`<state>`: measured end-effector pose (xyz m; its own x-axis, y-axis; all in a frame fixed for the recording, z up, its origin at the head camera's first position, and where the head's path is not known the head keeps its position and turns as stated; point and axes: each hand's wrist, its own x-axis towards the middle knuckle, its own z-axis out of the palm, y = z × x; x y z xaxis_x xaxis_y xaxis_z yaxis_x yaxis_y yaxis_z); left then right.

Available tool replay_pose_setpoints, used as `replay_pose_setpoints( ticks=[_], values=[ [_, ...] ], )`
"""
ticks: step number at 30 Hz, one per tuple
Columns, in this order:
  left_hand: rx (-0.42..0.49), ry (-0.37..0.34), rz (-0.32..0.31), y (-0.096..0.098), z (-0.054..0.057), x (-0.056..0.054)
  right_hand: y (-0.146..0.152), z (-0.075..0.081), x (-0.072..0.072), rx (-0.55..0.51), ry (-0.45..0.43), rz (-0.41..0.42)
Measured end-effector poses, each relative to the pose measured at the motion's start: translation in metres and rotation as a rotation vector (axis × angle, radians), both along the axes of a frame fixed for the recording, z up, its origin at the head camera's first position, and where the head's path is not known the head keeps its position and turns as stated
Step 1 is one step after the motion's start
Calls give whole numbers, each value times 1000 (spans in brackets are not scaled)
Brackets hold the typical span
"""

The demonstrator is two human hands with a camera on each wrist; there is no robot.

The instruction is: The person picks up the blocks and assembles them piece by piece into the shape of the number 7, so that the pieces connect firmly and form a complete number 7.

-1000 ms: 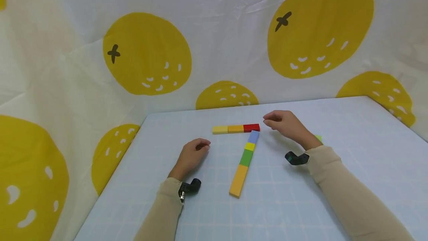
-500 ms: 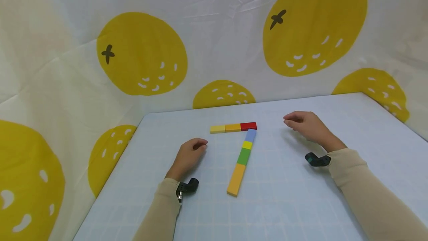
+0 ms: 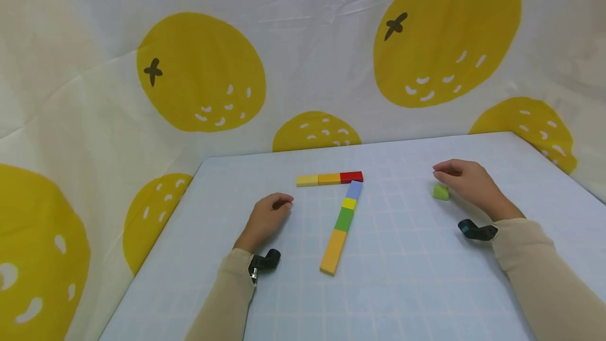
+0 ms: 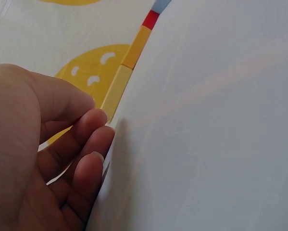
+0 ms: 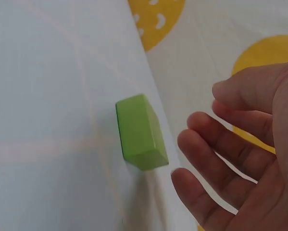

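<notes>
Seven-shaped, a line of flat blocks lies on the table: a pale yellow block (image 3: pixel 307 180), an orange block (image 3: pixel 329 179) and a red block (image 3: pixel 351 177) form the top. Running down from the red end are a blue block (image 3: pixel 354 189), a small yellow block (image 3: pixel 349 203), a green block (image 3: pixel 344 219) and a long orange block (image 3: pixel 333 252). My left hand (image 3: pixel 266 220) stays left of them, fingers loosely curled, holding nothing. On the right, a light green block (image 5: pixel 139 132) sits beside my right hand (image 3: pixel 468 182), whose loosely curled fingers are apart from it.
A pale blue checked cloth (image 3: pixel 388 293) covers the table. Behind and to the left hangs a white curtain (image 3: pixel 312 67) with big yellow fruit prints. Each wrist wears a small black camera, such as the right wrist camera (image 3: pixel 478 230).
My right hand has moved rightward, away from the red block toward the light green block, which now shows in front of it. My left hand and the lined-up blocks have stayed in place.
</notes>
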<state>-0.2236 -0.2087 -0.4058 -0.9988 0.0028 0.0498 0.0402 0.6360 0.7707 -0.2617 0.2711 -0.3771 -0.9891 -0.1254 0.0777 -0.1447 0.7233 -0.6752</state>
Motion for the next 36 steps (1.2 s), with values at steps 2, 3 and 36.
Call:
replay_pose_setpoints(
  ticks=[2, 3, 36],
  values=[
    [0, -2, 2, 1, 0, 0, 7, -3, 1, 13, -13, -11],
    [-4, -5, 4, 1, 0, -1, 9, -5, 1, 18, -18, -15],
    [-13, -32, -3, -2, 0, -2, 27, -20, 14, 108, -76, 62]
  ],
)
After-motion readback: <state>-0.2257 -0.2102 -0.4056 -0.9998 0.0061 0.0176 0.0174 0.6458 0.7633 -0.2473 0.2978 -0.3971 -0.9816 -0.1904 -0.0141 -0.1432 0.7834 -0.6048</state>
